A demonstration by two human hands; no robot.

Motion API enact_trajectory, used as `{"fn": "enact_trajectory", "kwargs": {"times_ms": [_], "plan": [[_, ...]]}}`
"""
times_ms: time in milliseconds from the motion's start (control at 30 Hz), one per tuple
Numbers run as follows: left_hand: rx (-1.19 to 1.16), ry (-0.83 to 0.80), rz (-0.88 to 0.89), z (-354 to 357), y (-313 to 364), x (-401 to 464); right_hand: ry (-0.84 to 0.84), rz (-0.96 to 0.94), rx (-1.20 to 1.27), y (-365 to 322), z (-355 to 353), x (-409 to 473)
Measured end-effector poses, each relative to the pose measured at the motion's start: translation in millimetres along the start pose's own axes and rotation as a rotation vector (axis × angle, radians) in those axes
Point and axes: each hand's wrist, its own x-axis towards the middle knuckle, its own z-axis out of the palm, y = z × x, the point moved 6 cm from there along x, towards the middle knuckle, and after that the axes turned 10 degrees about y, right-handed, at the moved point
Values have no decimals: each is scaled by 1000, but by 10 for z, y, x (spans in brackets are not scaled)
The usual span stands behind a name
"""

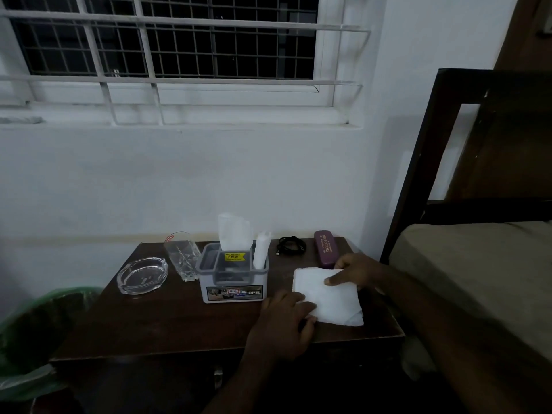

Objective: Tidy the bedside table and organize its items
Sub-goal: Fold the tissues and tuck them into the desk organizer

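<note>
Where organizer [234,282] stands, tissue [327,295] beside.

The scene is dim and bluish, with a grainy softness overall. The window [167,40] is black behind its grille, giving no light; the pale wall [209,180] is the brightest large area, evenly and weakly lit. The white tissue [328,297] on the desk [167,318] stands out as the brightest spot. The lower corners sink into near-black, and the forearms there lose detail. Wide-angle distortion bows the window bars and tilts the bed frame [418,174] at the right edge. The glass ashtray [142,274] shows faint glints.
</note>
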Motion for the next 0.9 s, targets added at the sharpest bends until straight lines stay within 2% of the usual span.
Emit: {"fn": "enact_trajectory", "kwargs": {"times_ms": [233,400,500,600,700,800,900], "plan": [[9,31,18,-20,25,-7,-24,-159,165,-112,-34,-32],[62,48,-12,-44,16,-7,-127,-452,-91,-274,-59,-126],[75,54,-12,-53,19,-7,-206,-531,-296,-281,27,-100],[86,92,15,-97,56,3,-245,-545,-448,-266,78,-87],[77,154,11,-101,50,-9,-331,-484,-508,-256,122,-157],[37,140,-32,-76,22,-18,-380,-426,-470,-271,146,-204],[53,99,-27,-67,30,-18,-359,-419,-356,-313,130,-218]]}}
